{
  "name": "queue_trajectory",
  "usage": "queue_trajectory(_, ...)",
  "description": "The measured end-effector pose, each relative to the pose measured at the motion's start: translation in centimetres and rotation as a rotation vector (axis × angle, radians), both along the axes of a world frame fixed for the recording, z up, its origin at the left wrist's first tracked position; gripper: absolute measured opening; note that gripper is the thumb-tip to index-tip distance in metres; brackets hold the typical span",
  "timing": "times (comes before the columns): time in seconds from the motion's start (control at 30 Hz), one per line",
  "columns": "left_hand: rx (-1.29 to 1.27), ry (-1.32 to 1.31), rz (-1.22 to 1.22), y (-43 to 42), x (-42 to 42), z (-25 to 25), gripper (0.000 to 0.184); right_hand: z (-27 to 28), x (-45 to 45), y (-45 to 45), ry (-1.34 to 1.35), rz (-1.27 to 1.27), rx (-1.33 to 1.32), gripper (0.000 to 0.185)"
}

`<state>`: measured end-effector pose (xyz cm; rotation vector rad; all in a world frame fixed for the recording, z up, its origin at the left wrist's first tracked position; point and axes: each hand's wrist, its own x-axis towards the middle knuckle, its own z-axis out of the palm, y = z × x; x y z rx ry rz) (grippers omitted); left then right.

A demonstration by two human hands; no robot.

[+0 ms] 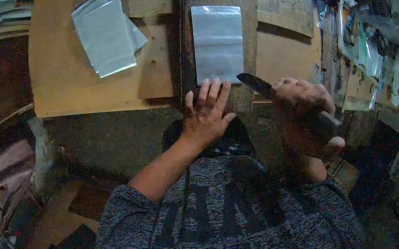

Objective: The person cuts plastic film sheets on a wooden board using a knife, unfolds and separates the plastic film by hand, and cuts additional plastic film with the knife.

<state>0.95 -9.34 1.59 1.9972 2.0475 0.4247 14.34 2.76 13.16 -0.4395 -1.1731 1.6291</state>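
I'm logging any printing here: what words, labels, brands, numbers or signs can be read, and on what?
Nothing reads with certainty.
Grey shirt: large dark letters across the front, too faint to read.
Single plastic sheet: no readable text.
Plastic stack: none readable either.

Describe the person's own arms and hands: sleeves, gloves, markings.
Left hand and right hand are ungloved, fingers uncovered. Left sleeve is speckled dark grey, ending on the forearm; wrist bare. Right sleeve looks like the same fabric, partly shadowed.
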Motion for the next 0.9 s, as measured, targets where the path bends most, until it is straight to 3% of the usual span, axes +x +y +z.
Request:
queue_trajectory(0.13,-0.004,0.006,-0.017,-0.1,-0.2,-0.5,0.079,-0.2,-1.5,0.0,-0.01,-0.05,-0.05,0.074)
queue_trajectory(0.23,-0.001,0.01,-0.017,-0.2,-0.2,-0.7,0.076,-0.1,-3.0,0.4,0.091,0.006,0.067,0.074)
queue_trajectory(0.33,0.0,0.001,-0.024,-0.3,-0.3,-1.0,0.081,-0.7,-3.5,0.1,-0.123,-0.102,-0.093,0.076)
queue_trajectory(0.43,0.002,-0.014,-0.005,-0.3,-0.1,-1.1,0.081,-0.3,-4.4,1.8,-0.04,0.047,-0.09,0.079)
queue_trajectory(0.53,0.035,-0.008,-0.023,-0.3,-0.4,-1.1,0.082,0.1,-5.9,3.4,0.172,0.485,0.242,0.079)
queue_trajectory(0.63,-0.025,0.0,-0.026,-0.2,-0.3,-0.7,0.082,-1.0,-7.2,1.9,-0.128,0.037,-0.048,0.077)
queue_trajectory(0.67,-0.017,0.003,-0.021,0.0,-0.5,-0.7,0.082,-0.6,-7.5,2.3,-0.094,0.015,-0.05,0.077)
queue_trajectory(0.77,-0.037,-0.038,-0.032,-0.1,-0.7,-0.3,0.08,-1.6,-7.9,5.0,0.184,0.284,0.203,0.078)
queue_trajectory(0.83,-0.041,-0.024,-0.042,-0.1,-0.7,0.0,0.079,-0.6,-8.9,4.6,-0.099,0.09,-0.059,0.073)
queue_trajectory(0.9,-0.04,-0.054,-0.035,0.0,-0.6,0.1,0.079,-1.2,-9.5,6.1,0.038,0.178,-0.039,0.072)
